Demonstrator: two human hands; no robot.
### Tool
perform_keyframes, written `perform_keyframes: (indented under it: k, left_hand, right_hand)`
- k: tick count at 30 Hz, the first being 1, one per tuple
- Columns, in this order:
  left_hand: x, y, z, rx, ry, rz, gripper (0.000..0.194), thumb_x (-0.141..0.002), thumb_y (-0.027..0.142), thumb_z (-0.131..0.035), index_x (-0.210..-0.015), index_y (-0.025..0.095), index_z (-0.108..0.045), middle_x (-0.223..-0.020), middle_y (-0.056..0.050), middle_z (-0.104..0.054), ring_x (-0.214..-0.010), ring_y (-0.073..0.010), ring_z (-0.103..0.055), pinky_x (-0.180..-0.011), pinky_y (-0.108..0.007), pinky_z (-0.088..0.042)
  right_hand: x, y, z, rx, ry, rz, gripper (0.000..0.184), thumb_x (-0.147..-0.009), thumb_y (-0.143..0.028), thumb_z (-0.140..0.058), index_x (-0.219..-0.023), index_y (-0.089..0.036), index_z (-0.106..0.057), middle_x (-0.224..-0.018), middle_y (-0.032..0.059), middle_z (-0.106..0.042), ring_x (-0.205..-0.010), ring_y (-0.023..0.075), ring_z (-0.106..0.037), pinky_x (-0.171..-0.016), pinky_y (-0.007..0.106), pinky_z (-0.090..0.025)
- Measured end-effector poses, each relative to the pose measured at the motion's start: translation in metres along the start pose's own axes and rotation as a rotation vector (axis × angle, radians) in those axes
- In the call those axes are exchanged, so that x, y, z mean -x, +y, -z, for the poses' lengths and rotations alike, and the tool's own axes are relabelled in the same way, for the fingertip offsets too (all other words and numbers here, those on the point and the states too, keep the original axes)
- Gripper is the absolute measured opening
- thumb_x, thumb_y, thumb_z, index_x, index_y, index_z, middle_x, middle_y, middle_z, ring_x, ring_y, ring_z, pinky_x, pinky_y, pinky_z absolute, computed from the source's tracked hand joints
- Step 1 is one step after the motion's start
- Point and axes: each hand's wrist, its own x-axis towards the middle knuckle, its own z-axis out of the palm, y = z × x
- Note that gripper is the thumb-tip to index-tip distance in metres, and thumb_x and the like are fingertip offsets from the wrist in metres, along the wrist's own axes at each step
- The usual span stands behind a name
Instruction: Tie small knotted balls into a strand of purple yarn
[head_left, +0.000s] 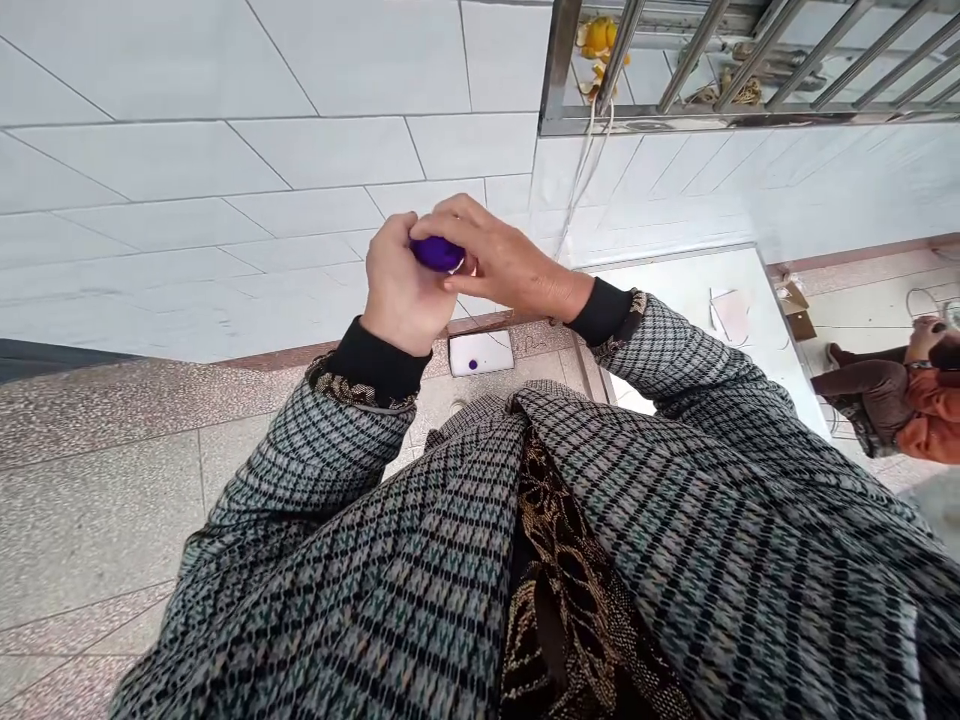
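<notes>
Both hands meet in front of the white tiled wall, at chest height. My left hand (401, 290) is closed in a fist around the lower part of a small purple object (437, 253). My right hand (502, 260) reaches in from the right, its fingers curled over the top and side of the same purple object. Only the object's rounded purple top shows between the fingers; the rest is hidden. Both arms wear checked grey sleeves with black cuffs.
A white square plate with a purple dot (480, 352) lies on the floor by the wall. A metal window grille (720, 70) is at upper right, with orange peel behind it. A white table (697, 300) stands right. Another person (900, 395) sits at far right.
</notes>
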Motion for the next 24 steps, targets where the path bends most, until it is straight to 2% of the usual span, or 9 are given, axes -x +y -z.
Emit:
perform_keyframes:
  k: [3, 5, 7, 10, 12, 14, 16, 18, 24]
  left_hand:
    - [0.000, 0.012, -0.008, 0.075, -0.036, 0.045, 0.028, -0.112, 0.016, -0.035, -0.086, 0.018, -0.045, -0.114, -0.006, -0.063, -0.128, -0.0221, -0.071, -0.101, -0.033, -0.058]
    - [0.002, 0.017, -0.012, 0.082, -0.068, 0.010, 0.022, -0.114, 0.017, -0.039, -0.095, 0.018, -0.050, -0.118, -0.005, -0.065, -0.124, -0.0178, -0.070, -0.100, -0.029, -0.055]
    - [0.004, 0.019, -0.013, 0.087, -0.050, -0.013, 0.015, -0.115, 0.019, -0.043, -0.109, 0.017, -0.056, -0.121, -0.006, -0.066, -0.118, -0.0159, -0.070, -0.099, -0.028, -0.054]
    - [0.005, 0.016, -0.007, -0.030, -0.066, -0.114, 0.026, -0.118, 0.029, -0.046, -0.121, 0.012, -0.065, -0.116, -0.007, -0.067, -0.111, -0.0160, -0.072, -0.098, -0.030, -0.052]
    - [0.004, 0.010, 0.001, -0.193, -0.147, -0.268, 0.039, -0.117, 0.042, -0.052, -0.115, 0.009, -0.073, -0.106, -0.006, -0.069, -0.099, -0.0146, -0.073, -0.091, -0.029, -0.051]
    - [0.001, 0.003, 0.007, -0.315, -0.203, -0.411, 0.051, -0.111, 0.059, -0.061, -0.101, 0.012, -0.080, -0.093, -0.005, -0.071, -0.082, -0.0127, -0.069, -0.079, -0.029, -0.051]
    - [0.000, -0.004, 0.010, -0.355, -0.221, -0.489, 0.056, -0.100, 0.074, -0.069, -0.091, 0.020, -0.082, -0.084, -0.006, -0.072, -0.071, -0.0138, -0.064, -0.070, -0.031, -0.051]
    - [0.003, -0.010, 0.009, -0.344, -0.232, -0.523, 0.063, -0.095, 0.084, -0.066, -0.087, 0.024, -0.080, -0.081, -0.007, -0.072, -0.068, -0.0158, -0.062, -0.067, -0.034, -0.054]
    - [0.030, -0.020, -0.004, -0.425, -0.308, -0.599, 0.064, -0.101, 0.080, -0.060, -0.087, 0.020, -0.079, -0.086, -0.009, -0.076, -0.074, -0.0169, -0.068, -0.069, -0.034, -0.059]
  right_hand:
    - [-0.002, 0.006, 0.009, -0.039, 0.044, -0.019, 0.047, -0.094, -0.007, -0.061, -0.141, -0.013, -0.060, -0.136, 0.0094, -0.056, -0.130, 0.0242, -0.055, -0.115, 0.040, -0.050]
    - [-0.002, 0.007, 0.013, -0.171, 0.078, -0.103, 0.039, -0.098, -0.011, -0.061, -0.137, -0.013, -0.060, -0.131, 0.0074, -0.057, -0.123, 0.0212, -0.059, -0.106, 0.035, -0.054]
    - [0.000, 0.006, 0.017, -0.408, 0.084, -0.263, 0.029, -0.104, -0.018, -0.060, -0.133, -0.014, -0.058, -0.119, 0.0051, -0.061, -0.110, 0.0170, -0.064, -0.094, 0.028, -0.057]
    - [0.008, 0.006, 0.026, -0.809, 0.093, -0.557, 0.018, -0.113, -0.027, -0.057, -0.125, -0.013, -0.056, -0.103, 0.0033, -0.063, -0.084, 0.0101, -0.064, -0.071, 0.018, -0.052]
    - [0.017, 0.008, 0.033, -1.014, 0.171, -0.703, 0.022, -0.114, -0.034, -0.063, -0.117, -0.014, -0.056, -0.099, 0.0034, -0.065, -0.074, 0.0080, -0.061, -0.061, 0.016, -0.047]
    - [0.027, 0.010, 0.038, -1.163, 0.290, -0.787, 0.031, -0.109, -0.043, -0.073, -0.111, -0.017, -0.057, -0.096, 0.0030, -0.067, -0.069, 0.0077, -0.058, -0.054, 0.015, -0.045]
    - [0.036, 0.012, 0.040, -1.283, 0.402, -0.842, 0.036, -0.104, -0.047, -0.082, -0.105, -0.020, -0.058, -0.090, 0.0014, -0.066, -0.066, 0.0079, -0.057, -0.049, 0.015, -0.044]
    - [0.043, 0.014, 0.038, -1.406, 0.480, -0.892, 0.035, -0.101, -0.044, -0.085, -0.103, -0.021, -0.059, -0.086, 0.0003, -0.065, -0.065, 0.0082, -0.058, -0.045, 0.014, -0.042]
    - [0.057, 0.018, 0.033, -1.705, 0.656, -0.961, 0.019, -0.111, -0.025, -0.066, -0.097, -0.019, -0.054, -0.087, 0.0019, -0.064, -0.070, 0.0073, -0.062, -0.041, 0.009, -0.037]
